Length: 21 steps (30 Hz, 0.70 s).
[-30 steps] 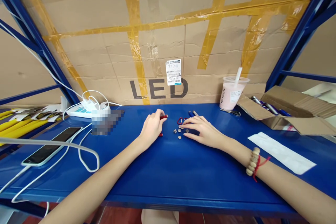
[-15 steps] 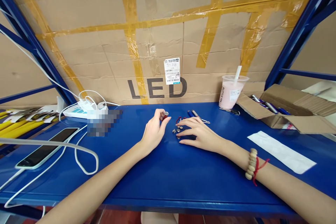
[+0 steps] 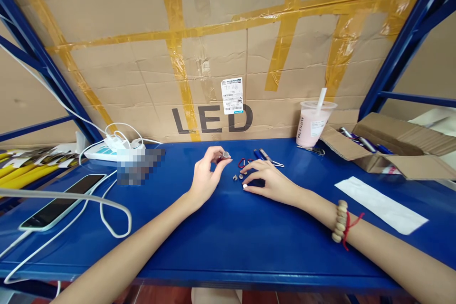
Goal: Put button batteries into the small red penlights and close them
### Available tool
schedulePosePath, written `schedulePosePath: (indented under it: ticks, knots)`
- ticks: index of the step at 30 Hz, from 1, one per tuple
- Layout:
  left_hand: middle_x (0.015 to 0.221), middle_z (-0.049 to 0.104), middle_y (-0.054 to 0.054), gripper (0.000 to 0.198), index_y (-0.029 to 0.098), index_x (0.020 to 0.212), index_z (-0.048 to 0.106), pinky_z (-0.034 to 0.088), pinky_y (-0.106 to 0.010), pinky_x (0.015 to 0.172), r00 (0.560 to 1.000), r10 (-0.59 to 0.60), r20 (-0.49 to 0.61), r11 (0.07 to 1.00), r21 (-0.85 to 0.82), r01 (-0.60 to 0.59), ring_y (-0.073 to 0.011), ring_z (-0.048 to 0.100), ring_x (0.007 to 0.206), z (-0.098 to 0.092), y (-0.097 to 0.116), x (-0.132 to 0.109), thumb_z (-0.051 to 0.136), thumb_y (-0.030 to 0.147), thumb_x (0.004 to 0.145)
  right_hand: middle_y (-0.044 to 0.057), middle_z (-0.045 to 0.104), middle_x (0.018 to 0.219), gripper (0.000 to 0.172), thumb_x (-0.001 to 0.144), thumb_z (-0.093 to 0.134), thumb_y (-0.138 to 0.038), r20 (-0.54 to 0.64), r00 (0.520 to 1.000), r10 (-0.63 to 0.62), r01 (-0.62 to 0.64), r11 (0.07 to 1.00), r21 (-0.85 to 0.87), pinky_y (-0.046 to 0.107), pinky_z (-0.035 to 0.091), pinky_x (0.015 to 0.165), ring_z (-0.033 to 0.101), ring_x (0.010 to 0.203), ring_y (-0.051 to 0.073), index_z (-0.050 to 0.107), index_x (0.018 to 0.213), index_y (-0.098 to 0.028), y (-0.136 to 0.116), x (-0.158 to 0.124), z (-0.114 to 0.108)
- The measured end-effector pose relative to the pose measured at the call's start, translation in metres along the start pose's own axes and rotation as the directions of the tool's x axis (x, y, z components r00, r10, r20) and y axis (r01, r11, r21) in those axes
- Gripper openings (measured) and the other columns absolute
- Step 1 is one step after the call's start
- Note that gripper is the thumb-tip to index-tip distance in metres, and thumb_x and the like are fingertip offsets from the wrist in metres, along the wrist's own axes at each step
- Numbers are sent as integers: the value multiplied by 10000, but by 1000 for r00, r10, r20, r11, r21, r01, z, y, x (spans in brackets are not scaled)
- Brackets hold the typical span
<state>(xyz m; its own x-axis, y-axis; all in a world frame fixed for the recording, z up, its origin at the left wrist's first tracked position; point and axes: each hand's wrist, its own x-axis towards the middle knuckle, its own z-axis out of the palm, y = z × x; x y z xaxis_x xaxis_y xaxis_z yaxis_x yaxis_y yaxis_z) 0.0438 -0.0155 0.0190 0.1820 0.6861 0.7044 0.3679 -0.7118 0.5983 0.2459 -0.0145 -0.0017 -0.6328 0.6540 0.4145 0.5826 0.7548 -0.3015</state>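
Observation:
My left hand (image 3: 206, 174) is raised a little off the blue shelf top (image 3: 228, 232), its fingers pinched around a small red tube with a silver end (image 3: 224, 156). My right hand (image 3: 268, 180) lies on the shelf with fingers curled over several small silver button cells (image 3: 239, 177); whether it grips one I cannot tell. Just behind the cells lie a red clip (image 3: 244, 162) and two blue pen-like sticks (image 3: 261, 154).
A pink drink cup with a straw (image 3: 312, 125) stands at the back right, beside an open cardboard box of pens (image 3: 388, 149). A white paper strip (image 3: 381, 204) lies right. Left are a phone (image 3: 59, 206), white cables (image 3: 107, 218) and a power strip (image 3: 107, 151). A taped cardboard wall (image 3: 221, 57) closes the back.
My left hand lifted the red tube off the shelf and turned its silver end upward. My right hand's fingers curled in over the button cells.

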Motion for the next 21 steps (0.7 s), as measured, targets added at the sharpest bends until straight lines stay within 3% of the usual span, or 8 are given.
schedulePosePath:
  ticks: [4,6,8,10,15,21]
  knots:
    - [862,624,-8,105,192,890,557,438,-202,605,977,-1,214,986,165,-36,-114,571,708,4,-5,-3,494,262,842,27,619,989,95,763,628,-318,-54,998,31,-31,1000,1,414,331,917,538,960,204,686,761,-243,0,0,-1]
    - [842,634,-3,131,199,900,584,419,-201,557,957,-32,288,977,213,-31,-116,569,673,7,-8,-5,501,282,841,22,632,928,83,764,629,-300,-191,980,58,-60,998,-5,410,359,879,556,899,195,682,752,-238,-1,1,-3]
    - [817,646,1,145,204,906,601,416,-204,550,943,-47,329,974,225,-30,-120,573,654,10,-10,-7,515,296,835,30,633,875,87,769,624,-289,-392,914,101,-98,995,28,389,395,832,563,854,188,679,763,-222,-5,2,-4]
    - [829,653,-6,152,202,907,611,428,-210,577,936,-33,351,975,219,-48,-128,582,677,12,-10,-9,520,299,833,38,628,849,94,769,623,-283,-513,849,127,-92,991,95,372,418,816,566,839,183,678,773,-207,-10,3,-5]
    - [873,648,-25,154,191,926,603,452,-228,659,932,-7,363,974,214,-76,-153,593,786,13,-7,-11,508,279,844,23,630,847,98,761,623,-286,-431,884,181,-52,954,295,401,363,944,589,821,166,680,748,-207,-20,4,-4]
    - [907,637,-17,141,202,941,600,443,-258,757,925,25,379,973,202,-109,-157,582,848,12,-11,-13,501,252,853,38,645,807,182,698,658,-370,-208,902,379,-222,819,530,306,460,688,588,792,177,702,726,-195,-15,5,-2]
